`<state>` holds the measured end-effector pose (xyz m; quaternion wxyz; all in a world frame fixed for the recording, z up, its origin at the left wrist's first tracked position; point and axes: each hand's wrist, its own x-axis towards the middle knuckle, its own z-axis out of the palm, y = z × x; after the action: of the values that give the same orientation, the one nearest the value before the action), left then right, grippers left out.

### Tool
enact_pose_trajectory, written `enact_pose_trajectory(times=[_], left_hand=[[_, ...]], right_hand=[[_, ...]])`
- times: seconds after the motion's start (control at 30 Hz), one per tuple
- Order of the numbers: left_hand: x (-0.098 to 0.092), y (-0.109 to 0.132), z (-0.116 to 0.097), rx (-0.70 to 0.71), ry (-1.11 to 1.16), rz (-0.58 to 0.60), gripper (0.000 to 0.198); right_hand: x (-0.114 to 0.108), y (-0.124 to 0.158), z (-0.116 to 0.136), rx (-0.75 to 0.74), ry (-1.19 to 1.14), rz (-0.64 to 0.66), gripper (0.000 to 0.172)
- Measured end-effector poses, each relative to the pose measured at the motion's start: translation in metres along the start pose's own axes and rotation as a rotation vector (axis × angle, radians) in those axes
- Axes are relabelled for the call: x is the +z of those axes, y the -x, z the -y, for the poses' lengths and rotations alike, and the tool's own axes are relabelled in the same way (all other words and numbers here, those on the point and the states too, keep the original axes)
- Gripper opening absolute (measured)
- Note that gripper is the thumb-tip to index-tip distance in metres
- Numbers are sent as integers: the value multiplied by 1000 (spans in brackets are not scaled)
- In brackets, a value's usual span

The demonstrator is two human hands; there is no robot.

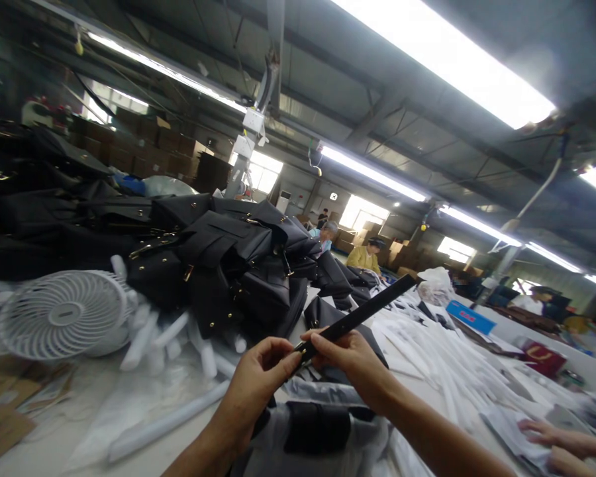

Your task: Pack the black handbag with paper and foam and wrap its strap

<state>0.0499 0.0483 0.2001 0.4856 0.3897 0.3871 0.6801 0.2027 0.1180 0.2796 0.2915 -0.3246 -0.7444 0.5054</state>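
Both my hands meet at a black strap (365,311) with metal fittings near its lower end. My right hand (350,358) pinches the strap between thumb and fingers, and its free end points up and to the right. At the fitting end, my left hand (268,368) has thumb and forefinger pressed on the metal part. Below my hands lies a black bag (318,427), partly wrapped in clear plastic; my wrists cover some of it. Just behind the strap, another black piece (322,311) rests on the table.
Black bags (228,258) are heaped at the back left. A white fan (64,315) stands beside white foam rolls (169,331). White strips (442,358) cover the table's right. A co-worker's hands (551,437) touch white sheets at lower right; a blue box (469,317) sits farther back.
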Motion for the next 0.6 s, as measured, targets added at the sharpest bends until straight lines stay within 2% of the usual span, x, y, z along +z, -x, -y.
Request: enact_pose_trajectory(times=[0.2,0.37,0.6], left_hand=[[1,0,-3,-14,19,-5,34],[1,2,-7,-15,12,-1,30],[-8,1,-2,-35,20,3,34]], right_hand=[[-2,-1,-1,-1,-92,43,52],[-5,0,-5,-1,-189,47,51],[-10,1,4,8,-313,-72,50]])
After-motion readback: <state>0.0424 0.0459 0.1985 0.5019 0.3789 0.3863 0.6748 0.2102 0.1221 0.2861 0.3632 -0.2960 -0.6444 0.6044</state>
